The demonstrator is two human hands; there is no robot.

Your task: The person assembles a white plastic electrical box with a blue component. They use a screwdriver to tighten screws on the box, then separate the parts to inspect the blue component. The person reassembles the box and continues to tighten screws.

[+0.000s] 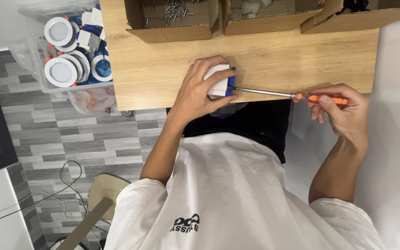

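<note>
Orange and clear plastic, that's the handle of the screwdriver (297, 96) pinched in the right hand (343, 109), fingers curled round it out past the table's right edge, over the white floor. The long steel shaft runs level to the left, and its tip meets the blue side of a small white box-shaped part (219, 82) near the front edge of the wooden table (274, 60). The left hand (200, 90) is clamped over that part, thumb at its near side, fingers draped across the top, pressing it down on the wood. At the far edge sits a row of open cardboard boxes; the left one (172, 28) holds loose screws (170, 10). Off the table's left end, a clear plastic bin (38, 60) on the grey-tiled floor is stacked with round white light fittings (60, 71).
</note>
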